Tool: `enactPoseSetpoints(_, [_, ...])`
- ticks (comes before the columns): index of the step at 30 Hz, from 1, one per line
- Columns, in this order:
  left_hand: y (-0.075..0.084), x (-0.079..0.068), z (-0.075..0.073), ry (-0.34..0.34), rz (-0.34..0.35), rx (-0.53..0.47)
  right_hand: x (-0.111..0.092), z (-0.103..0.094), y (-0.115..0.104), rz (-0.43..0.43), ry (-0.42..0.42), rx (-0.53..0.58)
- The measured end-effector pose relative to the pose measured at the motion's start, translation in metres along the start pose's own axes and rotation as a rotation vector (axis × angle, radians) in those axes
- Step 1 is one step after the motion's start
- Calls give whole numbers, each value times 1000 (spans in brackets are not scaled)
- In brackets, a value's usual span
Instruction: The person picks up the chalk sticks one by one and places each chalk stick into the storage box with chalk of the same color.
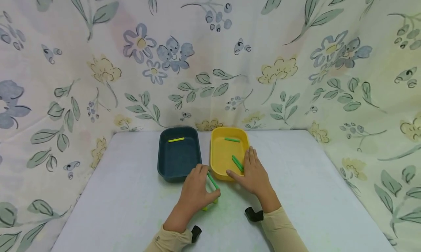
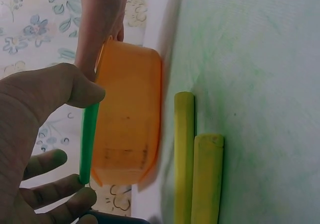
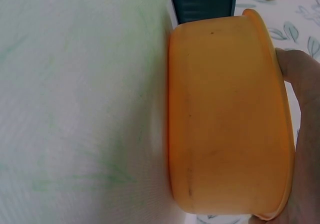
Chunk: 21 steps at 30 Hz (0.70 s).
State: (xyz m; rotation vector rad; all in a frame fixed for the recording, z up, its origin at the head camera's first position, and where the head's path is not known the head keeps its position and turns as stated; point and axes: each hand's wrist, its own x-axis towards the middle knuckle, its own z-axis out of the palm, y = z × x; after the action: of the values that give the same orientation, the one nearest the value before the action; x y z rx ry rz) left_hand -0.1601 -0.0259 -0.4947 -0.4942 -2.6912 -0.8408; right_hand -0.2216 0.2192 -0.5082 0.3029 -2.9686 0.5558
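Note:
My left hand [image 1: 196, 189] pinches a green chalk stick [image 1: 213, 180] between thumb and fingertips, above the table just in front of the trays. Below it lie two yellow chalk sticks [image 2: 183, 154], side by side and partly hidden by the hand in the head view. My right hand [image 1: 254, 175] rests at the near right corner of the yellow tray [image 1: 219, 175], fingers straight along its right rim and thumb at the front rim. Several green chalk sticks [image 1: 232, 139] lie in that tray. The dark blue tray [image 1: 179, 168] to its left holds yellow chalk [image 1: 176, 139].
The white tabletop [image 1: 131, 193] has faint green smudges near the hands. A flowered cloth [image 1: 210, 61] hangs behind the trays and at both sides. Black wrist-worn pieces [image 1: 254, 214] stick out beside each wrist.

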Motion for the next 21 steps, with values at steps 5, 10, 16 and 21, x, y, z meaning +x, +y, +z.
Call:
enactPoseSetpoints(5, [2, 3, -1, 7, 6, -7, 0, 1, 1, -3, 7, -7])
enactPoseSetpoints(10, [4, 6, -2, 9, 15, -21, 0, 1, 1, -2, 8, -7])
enactPoseSetpoints(16, [4, 11, -5, 6, 25, -49, 0, 2, 2, 2, 7, -2])
enactPoseSetpoints(21, [3, 14, -5, 13, 27, -54, 0, 2, 2, 8, -1, -2])
